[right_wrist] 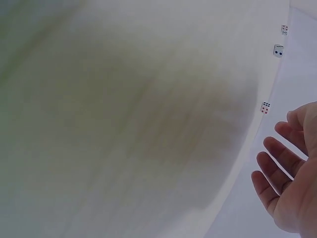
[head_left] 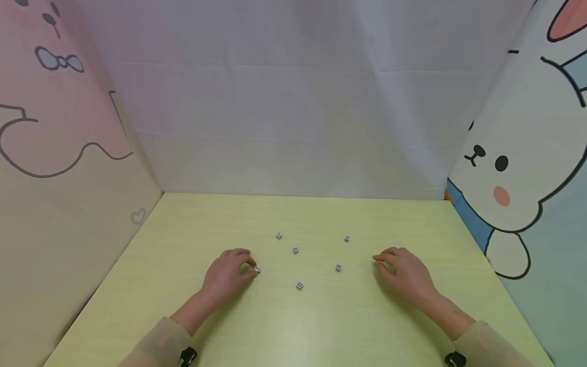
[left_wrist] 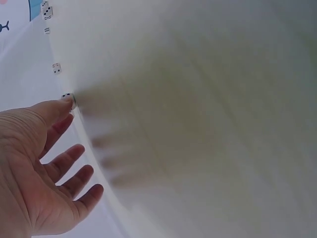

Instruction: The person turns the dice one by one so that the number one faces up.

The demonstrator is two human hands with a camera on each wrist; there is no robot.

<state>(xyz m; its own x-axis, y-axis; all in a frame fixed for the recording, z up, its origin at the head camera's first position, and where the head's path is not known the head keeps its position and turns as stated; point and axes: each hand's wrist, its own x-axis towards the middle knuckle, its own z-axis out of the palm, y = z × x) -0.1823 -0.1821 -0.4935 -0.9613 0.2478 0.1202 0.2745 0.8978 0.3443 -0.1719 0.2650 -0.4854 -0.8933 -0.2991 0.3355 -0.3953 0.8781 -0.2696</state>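
Observation:
On the left of the tabletop, my left hand (head_left: 229, 275) pinches a small white die (head_left: 258, 269) between thumb and index fingertip. In the left wrist view the thumb tip overlaps this die (left_wrist: 68, 96), while the other fingers spread loosely below. My right hand (head_left: 405, 272) hovers over the right side with thumb and index fingertips close together and nothing seen between them. Nearest to it lie a die (head_left: 338, 267) and another die (head_left: 347, 238) farther back. In the right wrist view its fingers (right_wrist: 277, 171) are loosely bent.
More white dice lie scattered mid-table: one die (head_left: 299, 286) toward the front, one (head_left: 295, 250) behind it and one (head_left: 278, 236) farthest back. The pale yellow table (head_left: 293, 326) meets a white back curtain (head_left: 293, 127). Cartoon-printed panels flank both sides.

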